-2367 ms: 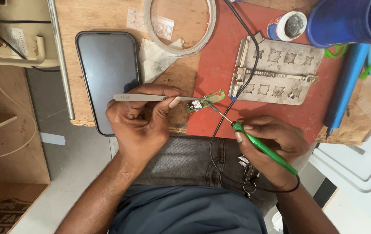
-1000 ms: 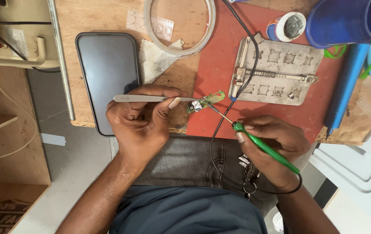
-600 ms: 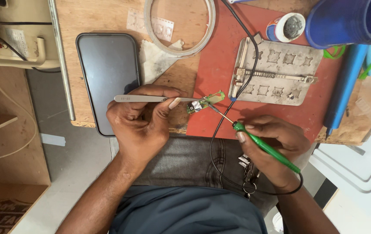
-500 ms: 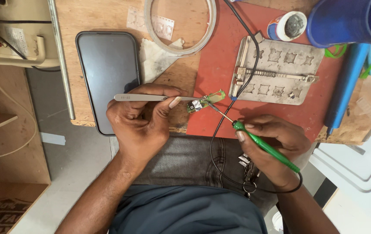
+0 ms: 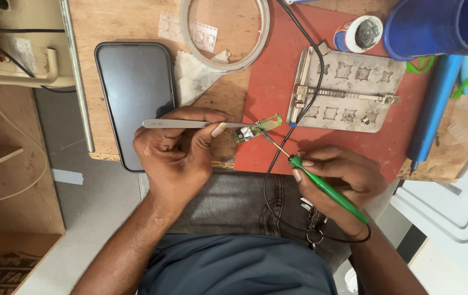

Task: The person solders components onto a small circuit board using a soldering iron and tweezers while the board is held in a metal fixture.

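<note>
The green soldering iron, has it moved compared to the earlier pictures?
No. The green soldering iron in the right hand keeps its tip at the small circuit board, same spot relative to the metal holder plate.

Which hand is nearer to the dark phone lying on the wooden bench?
Left. The left hand overlaps the phone at its lower right edge; the right hand is far off on its right.

Bare red mat btwn phone and metal jig plate: room to pass. Black cable crosses it. Blue cup, small tin block far right corner.
</note>
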